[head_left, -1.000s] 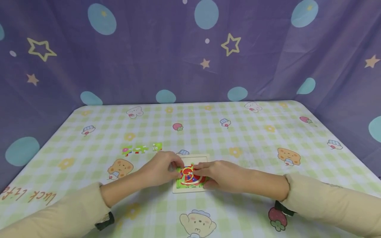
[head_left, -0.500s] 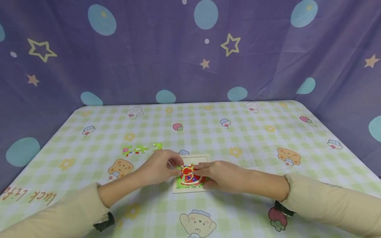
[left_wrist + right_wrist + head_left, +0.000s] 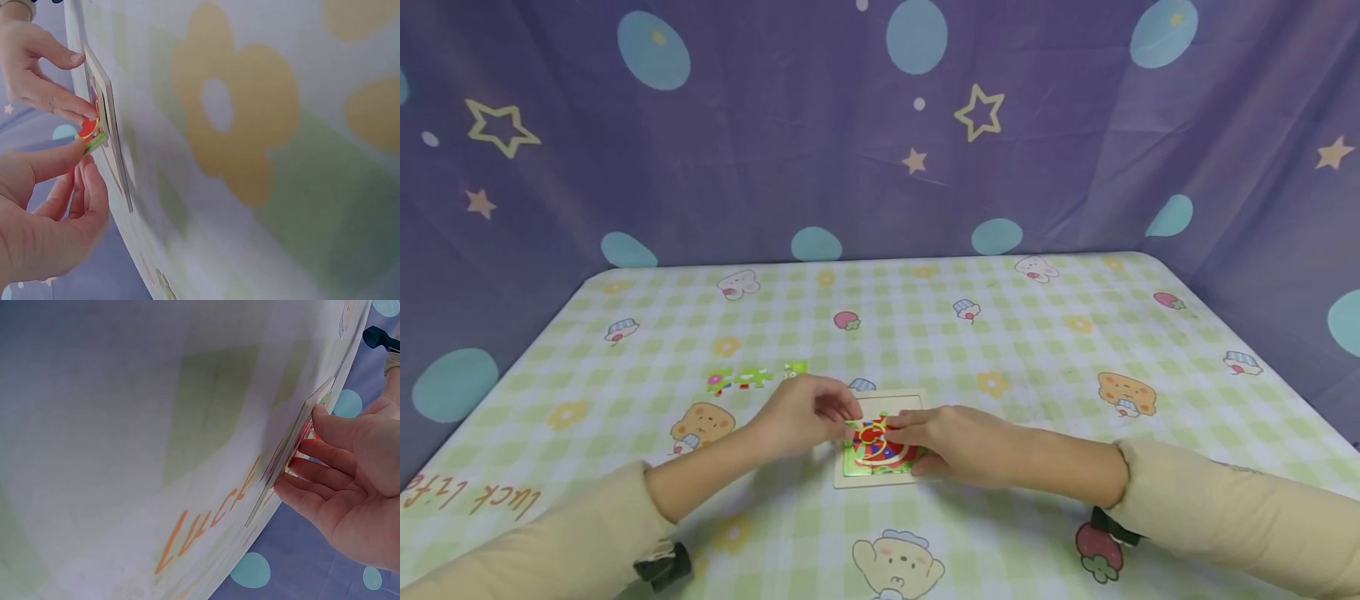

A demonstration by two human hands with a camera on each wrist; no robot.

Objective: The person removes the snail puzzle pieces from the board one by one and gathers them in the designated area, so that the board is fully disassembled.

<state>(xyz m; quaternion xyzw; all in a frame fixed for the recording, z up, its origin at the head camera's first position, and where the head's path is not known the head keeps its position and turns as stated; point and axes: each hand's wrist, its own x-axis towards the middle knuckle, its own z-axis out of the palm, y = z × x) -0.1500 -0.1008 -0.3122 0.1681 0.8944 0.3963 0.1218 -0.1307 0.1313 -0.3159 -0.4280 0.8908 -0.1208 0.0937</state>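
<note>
A square wooden jigsaw tray [image 3: 859, 482] lies flat on the table, part-filled with a red, blue and green picture. At its left side my left hand [image 3: 801, 419] pinches a small green and red puzzle piece [image 3: 92, 132] between thumb and fingers. In the left wrist view that piece is tilted up at the picture's edge. From the right, my right hand [image 3: 964, 444] rests on the tray, extended fingers on the picture and thumb by the near right edge. The right wrist view shows the right hand [image 3: 350, 469] over the tray, partly hiding the picture.
Several loose puzzle pieces [image 3: 752, 377] lie in a row behind the left hand, the rightmost partly covered by it. A green checked cloth [image 3: 1037, 333] with cartoon prints covers the table. Behind hangs a purple curtain [image 3: 820, 125].
The piece at the picture's upper left tips up as my left fingers shift slightly up and left. My right hand stays in place on the tray.
</note>
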